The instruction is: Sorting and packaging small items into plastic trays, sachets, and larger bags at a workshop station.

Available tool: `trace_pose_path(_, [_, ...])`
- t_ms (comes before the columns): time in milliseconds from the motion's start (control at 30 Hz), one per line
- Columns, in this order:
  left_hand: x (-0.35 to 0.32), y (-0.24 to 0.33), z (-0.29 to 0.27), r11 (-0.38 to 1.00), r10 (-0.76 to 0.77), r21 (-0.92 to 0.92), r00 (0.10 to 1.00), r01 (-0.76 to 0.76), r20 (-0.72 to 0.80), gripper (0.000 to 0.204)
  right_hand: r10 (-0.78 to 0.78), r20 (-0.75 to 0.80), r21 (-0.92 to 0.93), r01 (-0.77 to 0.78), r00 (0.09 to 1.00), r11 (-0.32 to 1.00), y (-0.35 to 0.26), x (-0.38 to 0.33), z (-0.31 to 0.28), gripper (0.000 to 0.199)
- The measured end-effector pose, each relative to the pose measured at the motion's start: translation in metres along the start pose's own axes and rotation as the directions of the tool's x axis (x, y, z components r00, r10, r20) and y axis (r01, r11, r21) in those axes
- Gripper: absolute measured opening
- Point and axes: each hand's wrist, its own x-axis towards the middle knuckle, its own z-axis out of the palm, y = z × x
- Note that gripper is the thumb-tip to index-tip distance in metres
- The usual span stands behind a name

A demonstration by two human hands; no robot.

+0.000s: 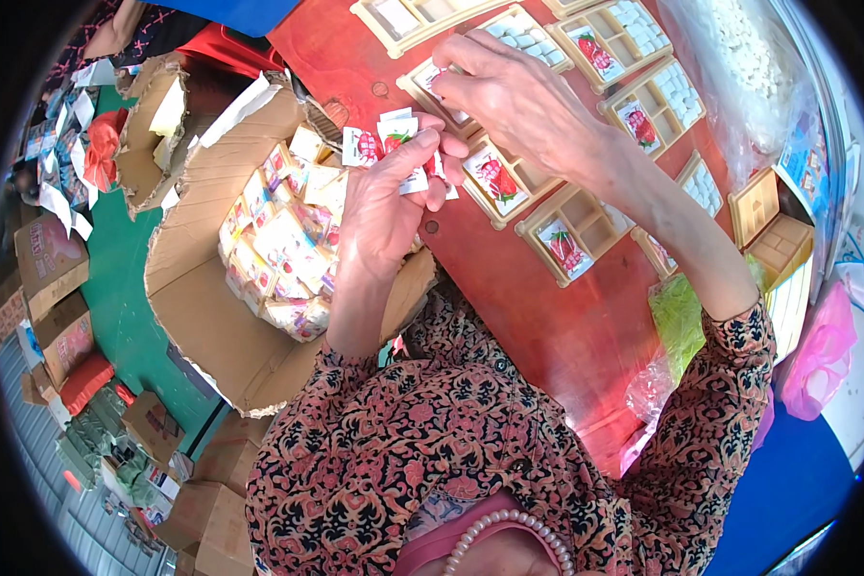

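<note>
A fan of small white packets with red strawberry prints (363,147) is in my left hand (384,197), pinched between thumb and fingers. To its right, my right hand (528,106) reaches over a pale divided tray (459,117). Its fingers are bent and closed at a printed packet (429,81) in that tray's compartment; the hand partly hides both. Close by, another tray holds a strawberry packet (497,180), and a further packet (564,247) lies in the tray nearest me.
More trays stand across the red tabletop (509,317), some with white pieces (682,99). At left is an open cardboard box (197,274) with a clear bag of wrapped packets (283,250). A bag of white pieces (739,58) lies at far right, above a pink bag (821,355).
</note>
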Motion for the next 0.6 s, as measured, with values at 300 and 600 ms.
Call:
trace_pose_path(300, [0.003,0.0,0.005,1.0,-0.011,0.001,1.0,0.011,-0.02,0.018,0.16,-0.074,0.303,-0.13,0.984,0.944,-0.008,0.009,-0.012,0.013])
trace_pose_path(600, [0.003,0.003,0.01,0.997,-0.01,0.083,0.999,0.005,0.054,0.018,0.462,0.262,0.769,-0.472,0.847,0.431,-0.03,0.019,-0.021,0.009])
